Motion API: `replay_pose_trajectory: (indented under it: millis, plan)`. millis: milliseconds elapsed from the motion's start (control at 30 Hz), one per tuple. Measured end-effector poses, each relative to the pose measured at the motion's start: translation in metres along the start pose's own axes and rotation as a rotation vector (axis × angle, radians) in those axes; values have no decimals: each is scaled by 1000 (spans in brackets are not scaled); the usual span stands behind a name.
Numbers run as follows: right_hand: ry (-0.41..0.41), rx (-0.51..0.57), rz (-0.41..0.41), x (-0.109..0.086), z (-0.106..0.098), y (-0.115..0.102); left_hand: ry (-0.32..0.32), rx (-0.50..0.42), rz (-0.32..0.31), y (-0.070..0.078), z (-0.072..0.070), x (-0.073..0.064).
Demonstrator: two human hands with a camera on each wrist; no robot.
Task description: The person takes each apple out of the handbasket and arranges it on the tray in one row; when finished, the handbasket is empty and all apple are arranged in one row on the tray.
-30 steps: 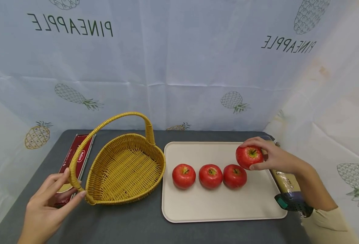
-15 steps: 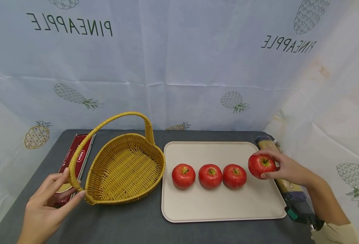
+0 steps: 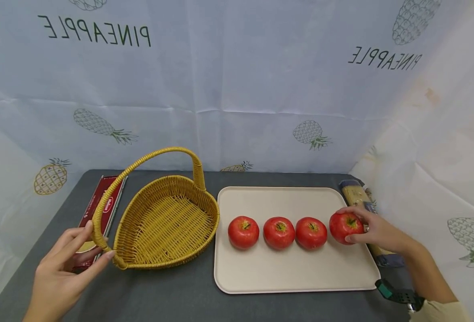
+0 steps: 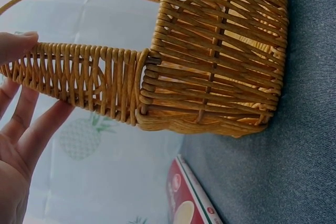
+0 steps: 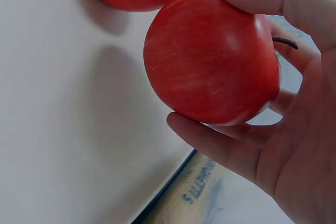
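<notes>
My right hand (image 3: 375, 230) grips a red apple (image 3: 344, 227) between thumb and fingers over the right end of a cream tray (image 3: 289, 277). In the right wrist view that apple (image 5: 212, 56) hangs just above the tray, its shadow below it and its stem toward the palm. Three more red apples, a left one (image 3: 243, 232), a middle one (image 3: 279, 233) and a right one (image 3: 311, 233), sit in a row on the tray. My left hand (image 3: 61, 273) pinches the base of the handle of a yellow wicker basket (image 3: 166, 223), thumb on one side, fingers on the other; the basket holds nothing.
A red box (image 3: 100, 201) lies behind the basket handle at the left. Along the tray's right edge lies a bag of pasta (image 3: 355, 194), partly hidden by my right hand and arm. A pineapple-print curtain (image 3: 237, 89) hangs behind the dark table (image 3: 172, 290).
My right hand has carried the apple rightward and then down toward the tray, beside the row of three. My left hand and the basket have stayed put.
</notes>
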State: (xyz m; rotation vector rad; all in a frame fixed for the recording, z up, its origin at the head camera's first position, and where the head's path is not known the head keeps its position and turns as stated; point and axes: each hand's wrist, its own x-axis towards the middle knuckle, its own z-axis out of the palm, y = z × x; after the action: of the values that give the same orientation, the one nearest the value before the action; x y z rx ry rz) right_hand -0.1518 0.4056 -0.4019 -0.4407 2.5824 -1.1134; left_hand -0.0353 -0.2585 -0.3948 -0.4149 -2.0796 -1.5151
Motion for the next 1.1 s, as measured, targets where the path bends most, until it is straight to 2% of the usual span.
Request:
replay_pose_trajectory:
  millis: [133, 200, 467, 733, 767, 967, 1033, 1100]
  plan:
    - [-14, 12, 18, 1, 4, 6, 0, -6, 5, 0, 0, 1]
    - [-20, 19, 20, 1, 6, 8, 1, 39, -10, 2, 0, 1]
    - [-30, 41, -12, 2, 13, 12, -1, 91, -6, 2, 0, 2]
    - [-26, 21, -4, 2, 14, 16, -2, 86, 0, 1, 0, 2]
    - [-28, 28, -4, 2, 14, 17, 0, 79, -4, 0, 0, 1]
    - [-37, 43, -2, 4, 15, 18, 1, -151, 84, -8, 0, 1]
    - [-43, 42, 5, 4, 15, 18, -3, -164, 95, -8, 0, 0]
    - [-52, 52, 17, 4, 15, 18, -4, -126, 79, -7, 0, 0]
